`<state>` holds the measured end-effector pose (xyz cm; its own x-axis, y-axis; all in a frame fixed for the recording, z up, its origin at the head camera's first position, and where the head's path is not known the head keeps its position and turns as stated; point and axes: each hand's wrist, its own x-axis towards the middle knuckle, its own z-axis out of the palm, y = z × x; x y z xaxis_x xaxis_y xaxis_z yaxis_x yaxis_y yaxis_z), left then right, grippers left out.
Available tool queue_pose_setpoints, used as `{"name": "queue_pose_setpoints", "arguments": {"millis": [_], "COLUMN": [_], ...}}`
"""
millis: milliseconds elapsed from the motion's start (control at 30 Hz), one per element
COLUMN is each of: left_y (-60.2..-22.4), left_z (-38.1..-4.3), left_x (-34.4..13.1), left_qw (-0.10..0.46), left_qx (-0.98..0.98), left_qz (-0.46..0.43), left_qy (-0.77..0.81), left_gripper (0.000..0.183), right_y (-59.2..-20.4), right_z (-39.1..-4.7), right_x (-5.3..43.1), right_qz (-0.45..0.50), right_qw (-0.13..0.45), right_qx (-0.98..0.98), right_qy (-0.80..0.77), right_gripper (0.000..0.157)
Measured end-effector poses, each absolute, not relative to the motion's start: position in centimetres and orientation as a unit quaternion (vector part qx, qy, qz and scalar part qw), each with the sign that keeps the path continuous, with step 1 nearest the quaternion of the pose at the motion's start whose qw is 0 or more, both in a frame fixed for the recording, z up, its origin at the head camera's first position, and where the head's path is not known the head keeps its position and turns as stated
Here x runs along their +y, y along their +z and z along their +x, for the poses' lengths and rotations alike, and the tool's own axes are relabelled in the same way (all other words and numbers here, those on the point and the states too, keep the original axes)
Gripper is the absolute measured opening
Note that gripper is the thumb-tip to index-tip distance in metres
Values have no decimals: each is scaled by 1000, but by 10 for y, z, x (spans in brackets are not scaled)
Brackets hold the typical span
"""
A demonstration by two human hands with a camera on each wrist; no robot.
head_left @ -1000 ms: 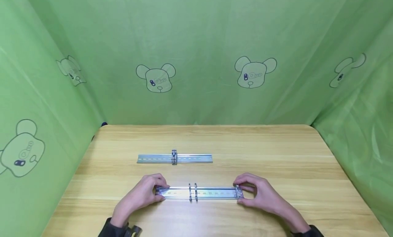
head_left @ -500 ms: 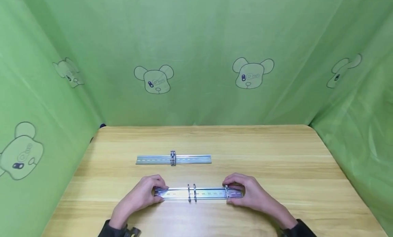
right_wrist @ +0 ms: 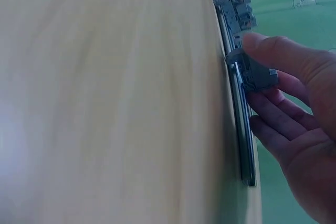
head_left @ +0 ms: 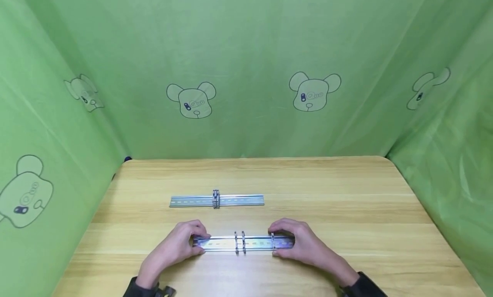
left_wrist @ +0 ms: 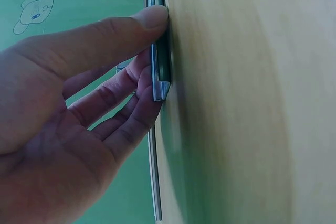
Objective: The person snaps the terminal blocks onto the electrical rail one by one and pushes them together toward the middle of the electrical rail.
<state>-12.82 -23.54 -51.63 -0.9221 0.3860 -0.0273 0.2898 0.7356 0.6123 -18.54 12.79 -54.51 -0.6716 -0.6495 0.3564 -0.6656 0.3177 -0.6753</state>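
Note:
A slotted metal DIN rail lies crosswise near the front of the table. My left hand grips its left end, thumb on the near edge and fingers on the far edge; the left wrist view shows the rail end between them. Two thin grey terminal blocks stand on the rail near its middle, a small gap between them. Farther right, my right hand pinches another grey terminal block between thumb and fingers. That block sits across the rail, whose right end is hidden by the hand in the head view.
Behind, a second DIN rail lies parallel, with grey terminal blocks pressed together near its middle. The wooden table is enclosed by green cloth walls. A small dark object shows beside the left sleeve.
My right hand has moved left along the rail, and the terminal block it pinches has shifted from near the right end toward the middle pair. My left hand keeps its grip on the left end.

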Motion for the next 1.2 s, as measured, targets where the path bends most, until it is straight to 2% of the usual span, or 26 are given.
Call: {"name": "queue_pose_setpoints", "arguments": {"millis": [200, 633, 1200], "left_y": [-515, -514, -514], "left_z": [-127, -127, -128], "left_x": [-235, -235, -235], "left_qw": [80, 81, 73], "left_qx": [927, 927, 927], "left_qz": [184, 185, 192], "left_qy": [318, 317, 315], "left_gripper": [32, 32, 34], "right_y": [-548, -545, -541], "right_z": [-181, -174, -169], "right_x": [110, 79, 59], "right_qz": [395, 379, 365], "right_qw": [-16, -5, -19], "right_qx": [-812, -808, -812], "right_qy": [431, 450, 455], "right_gripper": [52, 52, 53]}}
